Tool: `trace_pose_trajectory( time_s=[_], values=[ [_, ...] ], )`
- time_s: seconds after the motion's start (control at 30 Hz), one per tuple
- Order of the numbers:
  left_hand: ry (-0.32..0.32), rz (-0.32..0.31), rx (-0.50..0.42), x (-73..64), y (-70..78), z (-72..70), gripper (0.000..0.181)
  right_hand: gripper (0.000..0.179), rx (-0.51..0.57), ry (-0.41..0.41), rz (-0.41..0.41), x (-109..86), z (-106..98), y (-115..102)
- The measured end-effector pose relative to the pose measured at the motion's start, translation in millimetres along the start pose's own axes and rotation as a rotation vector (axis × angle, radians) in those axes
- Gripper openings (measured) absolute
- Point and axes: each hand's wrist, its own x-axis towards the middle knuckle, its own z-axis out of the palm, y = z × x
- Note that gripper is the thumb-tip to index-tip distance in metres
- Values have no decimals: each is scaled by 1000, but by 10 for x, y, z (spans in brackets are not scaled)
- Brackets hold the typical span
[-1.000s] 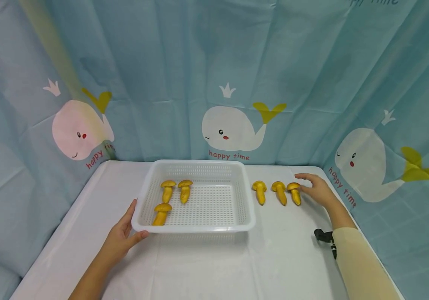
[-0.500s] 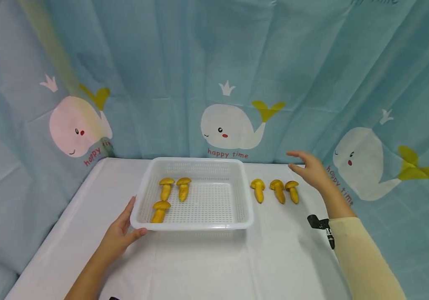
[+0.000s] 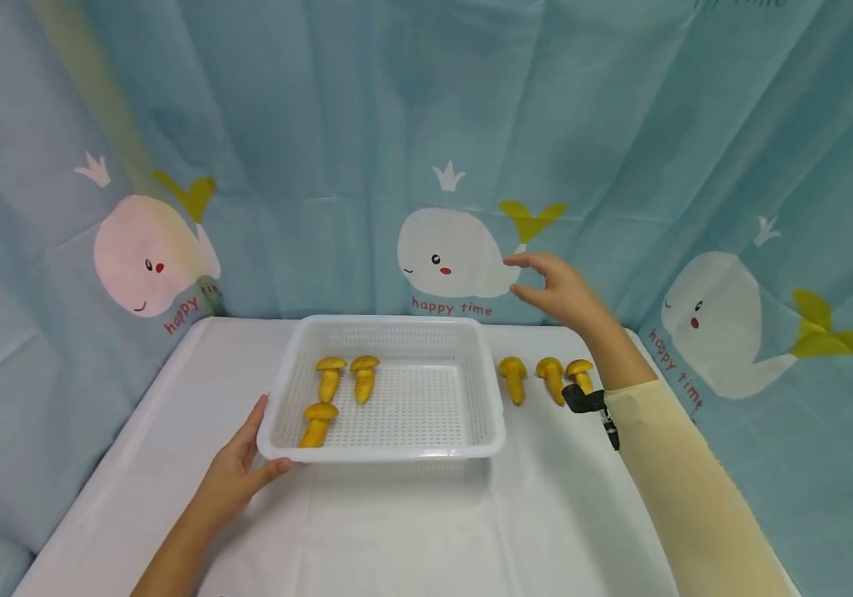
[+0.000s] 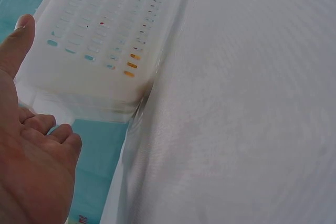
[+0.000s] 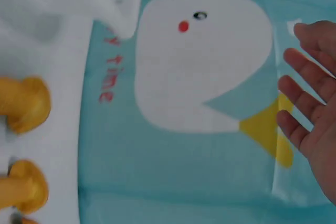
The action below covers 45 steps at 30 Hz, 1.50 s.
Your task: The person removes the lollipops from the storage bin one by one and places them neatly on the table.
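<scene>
Mushrooms (image 3: 513, 371): probably light, firm, smooth; pinch at the stem (image 3: 516, 390). Right grip (image 3: 564, 290): parted wide, empty. Left grip (image 3: 234, 474): holds basket (image 3: 396, 453) corner.

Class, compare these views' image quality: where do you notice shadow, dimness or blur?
Head view: soft shadow on the white cloth-covered table beside the cream sleeve; left wrist view: dim, the cloth greyish; right wrist view: yellow mushroom-shaped objects and white perforated plastic basket blurred.
</scene>
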Motion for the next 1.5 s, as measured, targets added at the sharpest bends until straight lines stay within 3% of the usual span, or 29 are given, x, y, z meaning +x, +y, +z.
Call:
trace_pose_trajectory(
  time_s=[0.2, 0.4, 0.6, 0.83, 1.1, 1.5],
  values=[
    [11, 9, 3, 11, 2, -41, 102, 45, 58, -32, -118, 313, 232, -389],
    [7, 46, -21, 36, 12, 0, 101, 45, 106, -92, -146, 507, 501, -646],
    [12, 30, -11, 8, 44, -5, 101, 42, 179, -143, -176, 681, 880, -774],
    [5, 12, -18, 19, 39, -17, 102, 41, 187, -233, -184, 803, 1396, -723],
    [12, 32, -35, -7, -8, 15, 102, 39, 203, -335, -119, 833, 1899, -624],
    [16, 14, -11, -6, 26, 8, 100, 39, 234, -473, -47, 839, 2243, -519]
  ],
)
